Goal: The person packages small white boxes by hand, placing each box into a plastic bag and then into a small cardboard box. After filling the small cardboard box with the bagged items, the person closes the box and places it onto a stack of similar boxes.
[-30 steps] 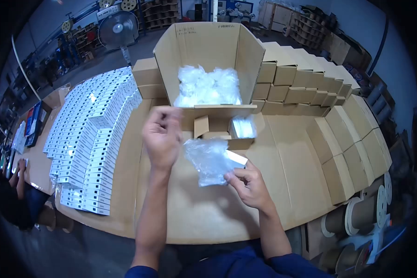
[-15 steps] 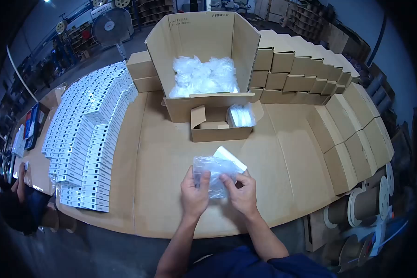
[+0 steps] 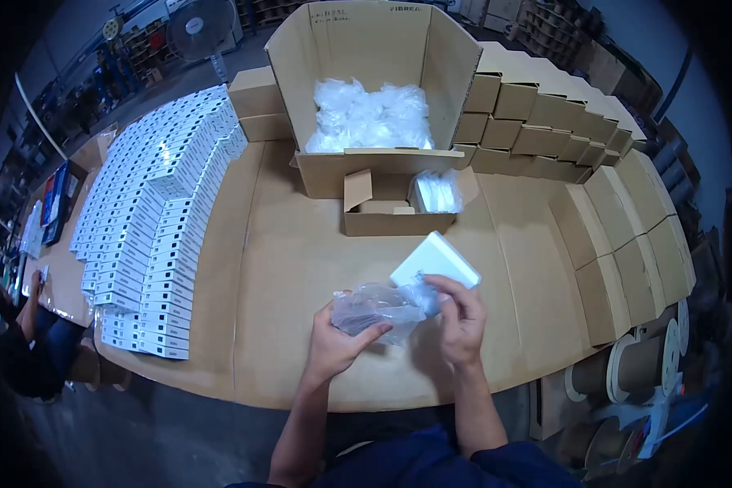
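My left hand [image 3: 338,342] is closed on a crumpled clear plastic bag [image 3: 374,311] over the front middle of the cardboard-covered table. To its right, my right hand [image 3: 462,319] has its fingers bent at the bag's right end and at the lower edge of a flat white box [image 3: 436,262]. The white box is tilted, its broad face showing. Beyond it stands a small open carton [image 3: 398,225] with a stack of wrapped white items [image 3: 437,193] at its right side. A large open carton [image 3: 374,49] behind it holds many clear plastic bags [image 3: 370,118].
Rows of white boxes [image 3: 150,220] stack up on the left. Brown cartons [image 3: 545,122] line the back right, more cartons [image 3: 622,244] the right edge. A fan [image 3: 193,28] stands behind. Another person [image 3: 37,342] is at the far left, beside spools [image 3: 98,366].
The white box has come out to the right and shows its broad face. My right hand has moved right, away from my left, and the bag is more crumpled. The view has shifted slightly.
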`<state>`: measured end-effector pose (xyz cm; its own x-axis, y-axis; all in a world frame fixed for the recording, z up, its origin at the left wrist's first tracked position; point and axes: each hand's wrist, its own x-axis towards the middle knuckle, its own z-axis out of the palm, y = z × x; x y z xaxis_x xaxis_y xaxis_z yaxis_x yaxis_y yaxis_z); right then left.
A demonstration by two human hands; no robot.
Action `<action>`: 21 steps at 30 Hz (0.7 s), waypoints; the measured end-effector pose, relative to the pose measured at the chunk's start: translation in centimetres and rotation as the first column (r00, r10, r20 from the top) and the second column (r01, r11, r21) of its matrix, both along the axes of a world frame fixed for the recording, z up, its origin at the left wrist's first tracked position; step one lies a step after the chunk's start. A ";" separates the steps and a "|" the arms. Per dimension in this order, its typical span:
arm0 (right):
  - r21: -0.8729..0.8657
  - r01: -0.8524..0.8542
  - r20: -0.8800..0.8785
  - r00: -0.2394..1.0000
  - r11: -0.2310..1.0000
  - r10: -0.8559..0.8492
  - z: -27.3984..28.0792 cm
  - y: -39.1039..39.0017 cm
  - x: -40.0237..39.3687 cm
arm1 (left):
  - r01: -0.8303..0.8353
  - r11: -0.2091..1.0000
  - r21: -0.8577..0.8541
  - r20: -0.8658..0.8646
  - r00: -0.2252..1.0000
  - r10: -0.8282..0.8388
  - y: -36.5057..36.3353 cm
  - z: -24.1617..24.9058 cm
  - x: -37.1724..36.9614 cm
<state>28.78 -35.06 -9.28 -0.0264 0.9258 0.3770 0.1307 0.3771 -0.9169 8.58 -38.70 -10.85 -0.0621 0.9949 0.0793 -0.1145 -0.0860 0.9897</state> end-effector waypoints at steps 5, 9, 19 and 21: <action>0.305 -0.001 -0.146 0.988 0.952 0.048 4.3 1.7 1.7 | 0.000 0.998 -0.055 -0.035 0.999 -0.002 -0.6 -0.2 0.2; 0.466 -0.320 0.344 0.924 0.825 0.164 6.7 3.4 2.0 | 0.049 0.997 -0.053 0.002 0.999 -0.049 -0.6 -0.5 0.5; 0.362 -0.471 0.413 0.854 0.804 0.315 6.3 4.4 -0.8 | 0.024 0.993 -0.114 0.019 1.000 -0.022 -0.5 -1.3 0.4; 0.280 -0.482 0.365 0.853 0.830 0.372 6.1 5.0 -0.6 | -0.004 0.993 -0.116 -0.078 0.997 -0.005 -0.4 -1.4 0.4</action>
<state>28.15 -30.11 -3.23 -0.5435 0.6022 0.5848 0.1117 0.7423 -0.6606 8.95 -39.11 -12.24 -0.0598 0.9977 -0.0318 -0.0362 0.0297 0.9989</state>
